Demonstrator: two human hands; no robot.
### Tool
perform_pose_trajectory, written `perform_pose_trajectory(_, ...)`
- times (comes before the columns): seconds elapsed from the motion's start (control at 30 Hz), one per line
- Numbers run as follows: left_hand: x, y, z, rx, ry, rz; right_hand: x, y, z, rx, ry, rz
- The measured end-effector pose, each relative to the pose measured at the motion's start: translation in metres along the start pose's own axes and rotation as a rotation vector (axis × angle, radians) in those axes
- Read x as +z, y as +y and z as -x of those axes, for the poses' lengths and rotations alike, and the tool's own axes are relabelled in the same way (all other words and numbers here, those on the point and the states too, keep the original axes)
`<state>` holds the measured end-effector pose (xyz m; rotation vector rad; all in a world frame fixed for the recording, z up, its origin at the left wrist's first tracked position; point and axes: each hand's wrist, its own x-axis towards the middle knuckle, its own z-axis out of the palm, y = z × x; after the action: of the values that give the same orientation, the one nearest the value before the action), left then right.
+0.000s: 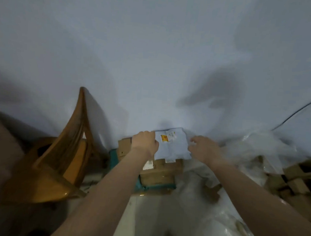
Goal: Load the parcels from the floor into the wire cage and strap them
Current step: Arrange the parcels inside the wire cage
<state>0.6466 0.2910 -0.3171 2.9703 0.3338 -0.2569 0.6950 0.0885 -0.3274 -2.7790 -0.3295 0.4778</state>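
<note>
Two hands (145, 142) at blurred parcel (174, 147)

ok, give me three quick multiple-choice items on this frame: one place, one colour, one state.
1. The grey mailer lies:
A on the wooden chair
B on brown cardboard boxes
C on bare floor

2. The patch on its label is:
A green
B yellow
C purple

3. The left hand:
A rests on the chair
B hangs free
C grips the mailer's left edge

Key:
1. B, the boxes show right beneath the mailer.
2. B, a yellow block sits at the mailer's upper left.
3. C, the fingers curl over that edge.
</note>
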Motion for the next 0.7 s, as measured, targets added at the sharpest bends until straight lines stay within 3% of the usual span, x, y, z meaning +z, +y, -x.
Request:
perform_pose_trajectory(0.2, 0.096, -0.012, -0.088, -0.026, -0.064, 0.102, 0.074, 0.038, -0.088, 0.077, -0.07, -0.056)
perform_pose_trajectory(0.37, 0.194, -0.031, -0.15, -0.175, -0.144, 0.258, 0.157, 0.082, -0.162, 0.161, -0.101, -0.082)
perform_pose_trajectory(0.43, 0.229, -0.03, -0.175, -0.251, -0.171, 0.47, 0.186, 0.094, -0.19, 0.175, -0.1, -0.096)
perform_pose_trajectory(0.57, 0.29, -0.023, -0.225, -0.596, -0.212, 1.124, 0.237, 0.107, -0.249, 0.276, -0.056, -0.304)
perform_pose_trajectory(0.7, 0.333, -0.026, -0.255, -0.696, -0.188, 1.2, 0.268, 0.113, -0.297, 0.479, -0.011, -0.581)
